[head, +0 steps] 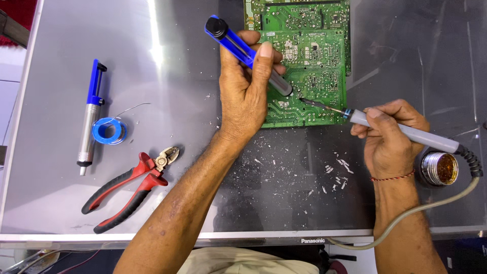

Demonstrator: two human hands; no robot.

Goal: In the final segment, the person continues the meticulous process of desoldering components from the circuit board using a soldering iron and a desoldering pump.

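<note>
My left hand (248, 96) grips a blue and silver desoldering pump (238, 45), tilted with its nozzle down on a green circuit board (314, 61). My right hand (390, 137) holds a grey soldering iron (406, 132) like a pen. Its tip (307, 101) touches the board just right of the pump's nozzle. The iron's grey cord (431, 203) loops off the near edge.
The board lies on a dark glossy panel (152, 193). At the left lie a second desoldering pump (90, 119), a blue spool of solder wire (109, 131) and red-handled cutters (134, 185). A round tin of amber flux (439, 168) sits by my right wrist. Small white scraps (337, 175) litter the middle.
</note>
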